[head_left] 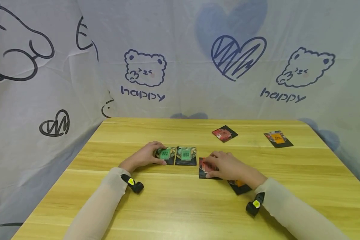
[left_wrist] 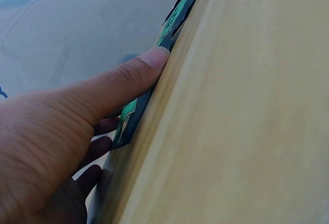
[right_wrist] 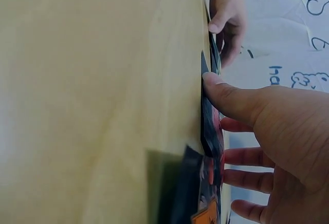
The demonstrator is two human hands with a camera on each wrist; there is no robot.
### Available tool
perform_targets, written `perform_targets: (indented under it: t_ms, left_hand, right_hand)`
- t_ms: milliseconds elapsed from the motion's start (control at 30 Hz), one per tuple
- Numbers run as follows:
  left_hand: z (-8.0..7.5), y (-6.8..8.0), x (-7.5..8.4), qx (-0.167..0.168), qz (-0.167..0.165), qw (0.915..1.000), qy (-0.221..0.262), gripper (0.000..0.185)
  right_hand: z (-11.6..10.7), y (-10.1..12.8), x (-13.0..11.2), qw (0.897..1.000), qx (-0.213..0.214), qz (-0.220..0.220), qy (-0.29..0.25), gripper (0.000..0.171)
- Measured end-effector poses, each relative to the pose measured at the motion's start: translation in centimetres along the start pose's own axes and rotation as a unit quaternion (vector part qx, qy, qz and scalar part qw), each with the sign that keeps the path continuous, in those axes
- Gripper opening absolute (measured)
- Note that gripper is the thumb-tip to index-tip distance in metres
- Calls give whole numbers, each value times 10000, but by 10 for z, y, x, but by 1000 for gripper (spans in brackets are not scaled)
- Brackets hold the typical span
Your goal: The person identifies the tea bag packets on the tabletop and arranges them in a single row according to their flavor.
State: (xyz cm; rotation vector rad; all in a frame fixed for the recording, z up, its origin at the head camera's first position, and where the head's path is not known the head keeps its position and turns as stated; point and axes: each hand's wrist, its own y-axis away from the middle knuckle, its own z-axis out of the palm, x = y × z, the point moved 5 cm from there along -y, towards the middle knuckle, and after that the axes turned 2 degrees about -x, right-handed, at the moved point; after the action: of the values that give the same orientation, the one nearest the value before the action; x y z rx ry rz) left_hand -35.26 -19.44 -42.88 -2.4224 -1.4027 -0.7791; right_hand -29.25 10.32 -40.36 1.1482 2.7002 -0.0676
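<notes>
My left hand is at the left end of a short row. It holds a flat black packet with a green label by its edges, the thumb at the near side and the fingers beyond it. A second green-labelled packet lies directly to its right. My right hand pinches a red-labelled packet between thumb and fingers, just right of the row; its far part is covered. Under the right wrist lies an orange-labelled packet, partly hidden; the right wrist view shows its orange label close up.
Farther back on the wooden table lie another red-labelled packet and, at the right, another orange-labelled packet. A pale cloth printed with bears and hearts hangs behind the table. Both wrists wear black straps with small cameras.
</notes>
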Motion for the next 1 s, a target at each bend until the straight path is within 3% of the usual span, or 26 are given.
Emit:
perform_targets:
  t_ms: [400,700,1000]
  left_hand:
    - [2,2,-7,55,-49,10000,-9,75]
    - [1,0,-1,67,-50,10000,41,73]
    - [-1,-2,-1,71,-7,10000,64,74]
  right_hand:
    - [-1,-16,12,9997,-109,193,-87,57]
    - [-2,-30,28,9986,-269,446,-65,58]
    - [-7,-39,32,9982,-322,425,-279,58]
